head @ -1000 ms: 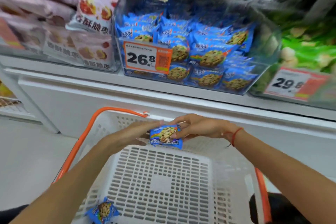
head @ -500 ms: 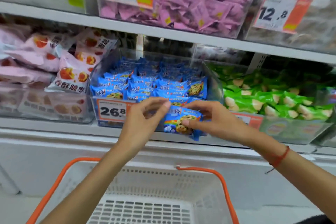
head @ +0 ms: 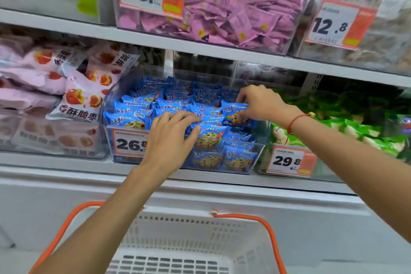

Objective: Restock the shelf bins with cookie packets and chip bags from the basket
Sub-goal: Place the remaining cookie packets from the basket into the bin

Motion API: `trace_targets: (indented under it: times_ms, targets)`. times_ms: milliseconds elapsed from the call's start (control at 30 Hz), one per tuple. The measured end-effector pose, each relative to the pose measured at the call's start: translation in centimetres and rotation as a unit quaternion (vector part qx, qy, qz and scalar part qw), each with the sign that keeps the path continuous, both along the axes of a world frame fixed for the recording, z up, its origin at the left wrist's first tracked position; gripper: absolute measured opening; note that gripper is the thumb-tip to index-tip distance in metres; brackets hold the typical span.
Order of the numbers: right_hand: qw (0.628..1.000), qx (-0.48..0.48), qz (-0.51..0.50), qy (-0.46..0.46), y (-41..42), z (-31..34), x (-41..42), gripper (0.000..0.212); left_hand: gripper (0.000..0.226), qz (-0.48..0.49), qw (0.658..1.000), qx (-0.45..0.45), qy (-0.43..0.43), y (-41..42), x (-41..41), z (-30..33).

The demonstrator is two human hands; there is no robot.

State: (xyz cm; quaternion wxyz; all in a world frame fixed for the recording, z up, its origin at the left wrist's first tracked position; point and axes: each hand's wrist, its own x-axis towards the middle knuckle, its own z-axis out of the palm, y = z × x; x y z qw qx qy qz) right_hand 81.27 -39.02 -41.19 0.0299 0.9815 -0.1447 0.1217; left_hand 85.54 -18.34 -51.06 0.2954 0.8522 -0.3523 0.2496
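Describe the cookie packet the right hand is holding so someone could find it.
On the middle shelf, find the clear bin of blue packets. At its right end, the right hand pinches one cookie packet; unlike its neighbours, it shows its cookie picture.

White shop shelving fills the view — an upper shelf board [head: 200,48] and a lower one [head: 66,162], each with a plain white front edge. Behind the lower tier a perforated metal upright [head: 312,83] shows against a dark back. Below the shelves runs a flat white base panel [head: 311,224], and at the far lower left a strip of pale floor [head: 13,260]. The light is even and bright — soft glare lies on the clear plastic fronts.
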Motion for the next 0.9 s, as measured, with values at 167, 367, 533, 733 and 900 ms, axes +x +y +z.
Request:
trace_targets:
  times_ms: [167, 367, 533, 733, 900]
  targets:
    - [0.998, 0.017, 0.036, 0.055, -0.6, -0.5, 0.9, 0.039, 0.027, 0.0, 1.0, -0.003, 0.011, 0.0, -0.1, 0.0]
    - [0.995, -0.089, 0.036, 0.036, -0.9, -1.3, 0.6, 0.039, 0.028, 0.005, 1.0, -0.001, 0.005, 0.0, 0.1, -0.2]
    - [0.992, -0.12, 0.037, 0.015, -0.8, -2.8, 0.6, 0.037, 0.027, 0.004, 1.0, -0.003, 0.013, -0.1, 0.0, -0.3]
    - [0.995, -0.041, 0.063, -0.064, -0.6, -2.8, -1.3, 0.047, 0.028, -0.064, 0.988, -0.12, 0.072, 0.9, -0.4, 0.7]
    - [0.879, 0.181, 0.113, -0.426, 4.5, -7.3, -5.9, 0.017, 0.012, -0.063, 0.944, -0.311, 0.092, 5.1, -3.0, -1.1]
